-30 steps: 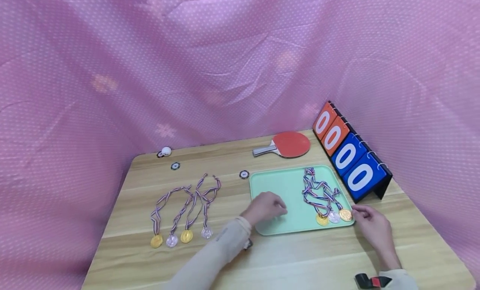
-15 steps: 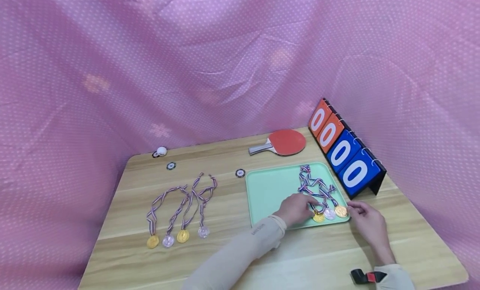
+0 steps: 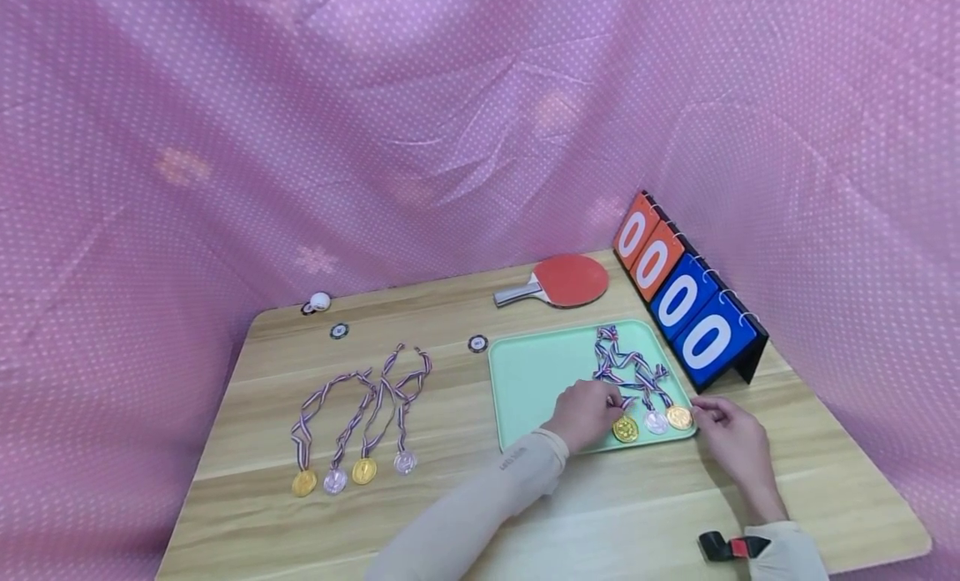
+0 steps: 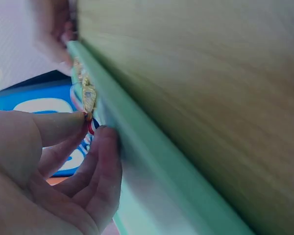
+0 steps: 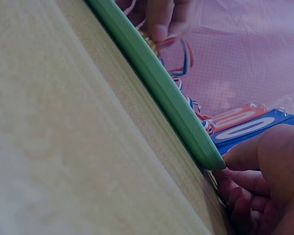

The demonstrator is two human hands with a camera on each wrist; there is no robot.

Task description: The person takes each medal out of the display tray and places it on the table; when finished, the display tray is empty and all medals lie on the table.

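In the head view my left hand (image 3: 587, 416) reaches over the near side of a light green tray (image 3: 525, 377). Its thumb and fingertips pinch the striped ribbon of a gold medal (image 3: 626, 429) just above the disc, which the left wrist view shows close up. Beside that medal lie a silver medal (image 3: 656, 422) and a bronze-gold medal (image 3: 679, 417), their red, white and blue ribbons tangled toward the tray's far side. At the tray's near right corner my right hand (image 3: 738, 448) grips the rim, thumb on top and fingers underneath in the right wrist view.
Several gold and silver medals (image 3: 364, 470) with spread ribbons lie left on the wooden table. A flip scoreboard (image 3: 686, 289) stands right behind the tray. Farther back are a red table tennis paddle (image 3: 572, 281), a white ball (image 3: 320, 301) and round chips (image 3: 477, 343).
My left hand has moved right across the tray to the gold medal, taken its ribbon and shifted the medal slightly left of the silver one. My right hand stays at the tray corner.
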